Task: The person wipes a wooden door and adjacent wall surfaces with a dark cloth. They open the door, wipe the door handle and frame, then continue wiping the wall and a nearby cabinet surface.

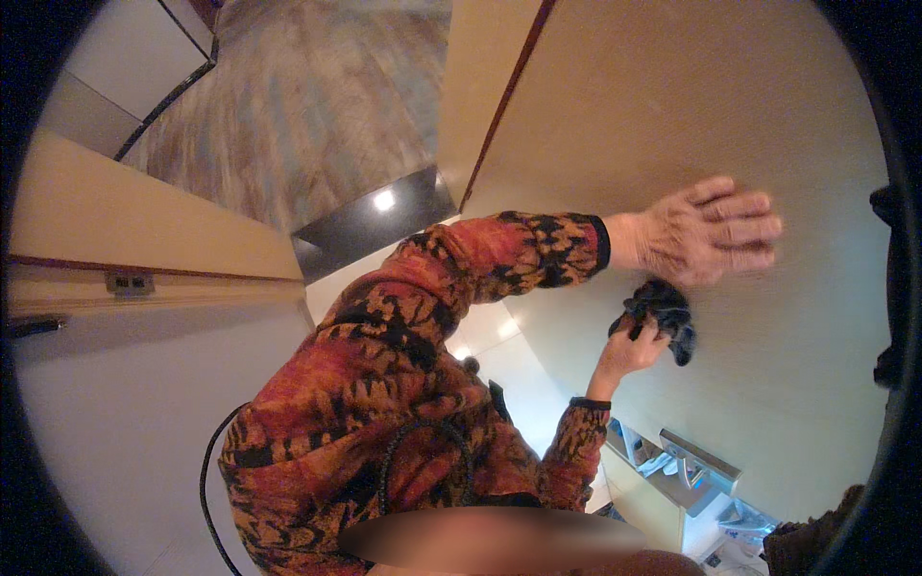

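My left hand (702, 234) is spread palm-down, apparently flat against a broad, pale door panel (778, 129). Its fingers point right, slightly blurred, and its thumb is hidden. Just below it, my right hand (634, 351) grips a bunched black cloth (657, 309) at the same panel. The cloth's upper edge comes close to the heel of my left hand; whether they touch I cannot tell. Both arms wear a red, orange and black patterned sleeve (504, 255).
A metal lever handle (693, 471) projects low on the panel. Behind my left arm lie a dark threshold (367, 223) and a wood-patterned floor (310, 93). At left, a latch plate (130, 283) sits near a black handle (36, 327). A black cable (204, 468) hangs beside my shoulder.
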Tool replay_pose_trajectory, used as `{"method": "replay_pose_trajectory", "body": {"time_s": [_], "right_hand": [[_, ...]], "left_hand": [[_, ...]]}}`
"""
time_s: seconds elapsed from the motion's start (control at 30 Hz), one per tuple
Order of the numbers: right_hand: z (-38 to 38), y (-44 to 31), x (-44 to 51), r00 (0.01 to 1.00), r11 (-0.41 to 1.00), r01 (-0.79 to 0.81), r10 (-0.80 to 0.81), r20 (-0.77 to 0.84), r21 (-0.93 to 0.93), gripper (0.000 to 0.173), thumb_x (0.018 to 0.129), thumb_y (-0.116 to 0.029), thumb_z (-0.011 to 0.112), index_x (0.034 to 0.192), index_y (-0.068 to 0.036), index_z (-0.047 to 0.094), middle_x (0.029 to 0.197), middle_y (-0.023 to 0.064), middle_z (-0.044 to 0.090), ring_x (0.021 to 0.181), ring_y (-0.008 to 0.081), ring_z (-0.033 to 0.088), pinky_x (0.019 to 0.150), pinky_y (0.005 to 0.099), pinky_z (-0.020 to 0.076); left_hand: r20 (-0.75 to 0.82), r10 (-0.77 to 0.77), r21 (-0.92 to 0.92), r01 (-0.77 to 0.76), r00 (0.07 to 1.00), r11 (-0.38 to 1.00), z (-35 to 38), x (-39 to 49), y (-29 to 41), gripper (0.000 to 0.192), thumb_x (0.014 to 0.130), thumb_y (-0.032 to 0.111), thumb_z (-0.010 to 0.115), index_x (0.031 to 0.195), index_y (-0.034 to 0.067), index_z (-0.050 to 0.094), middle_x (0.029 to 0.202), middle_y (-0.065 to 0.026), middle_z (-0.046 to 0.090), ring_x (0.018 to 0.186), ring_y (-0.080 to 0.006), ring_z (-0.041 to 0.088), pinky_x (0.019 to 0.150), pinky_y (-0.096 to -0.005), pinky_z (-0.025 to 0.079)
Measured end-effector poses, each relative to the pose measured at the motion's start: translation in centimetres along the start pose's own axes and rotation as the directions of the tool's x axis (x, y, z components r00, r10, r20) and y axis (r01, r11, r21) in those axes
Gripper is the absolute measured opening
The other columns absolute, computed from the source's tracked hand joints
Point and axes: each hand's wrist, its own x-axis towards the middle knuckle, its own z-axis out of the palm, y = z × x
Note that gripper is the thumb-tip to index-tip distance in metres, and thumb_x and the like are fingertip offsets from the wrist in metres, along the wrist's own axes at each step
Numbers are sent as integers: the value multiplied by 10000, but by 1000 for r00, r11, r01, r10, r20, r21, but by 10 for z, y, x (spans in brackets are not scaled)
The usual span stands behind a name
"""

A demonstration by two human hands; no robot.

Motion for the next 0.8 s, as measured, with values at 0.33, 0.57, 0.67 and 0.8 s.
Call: {"method": "replay_pose_trajectory", "body": {"time_s": [0.33,0.57,0.67,0.8], "right_hand": [[-64,-10,138,822,990,124,-61,-567,73,335,709,-218,723,986,-53,635,931,141,581,840,317,533,744,410,446],[-2,-48,103,953,972,219,-195,-231,83,281,679,-46,647,954,-105,652,821,130,535,728,313,538,630,408,451],[40,-53,54,976,951,202,-215,32,233,300,659,-11,632,948,-90,649,841,135,539,736,305,550,644,401,464],[68,-59,12,938,945,170,-243,248,280,306,663,-15,607,954,-103,642,893,152,561,784,307,567,661,387,478]], "left_hand": [[79,-151,106,143,985,984,-12,-4,-72,616,738,343,553,1322,256,378,1431,-94,233,1333,-324,154,1058,-492,65],[79,-160,148,147,984,978,-20,-18,-88,650,716,364,555,1329,258,366,1432,-95,233,1332,-328,158,1059,-495,54],[95,-173,139,159,980,978,-17,-22,-88,652,713,353,548,1330,256,364,1433,-97,232,1332,-328,161,1060,-492,48],[96,-156,134,143,983,981,-16,-21,-88,657,700,335,560,1324,253,374,1444,-101,206,1337,-329,145,1062,-493,40]]}}
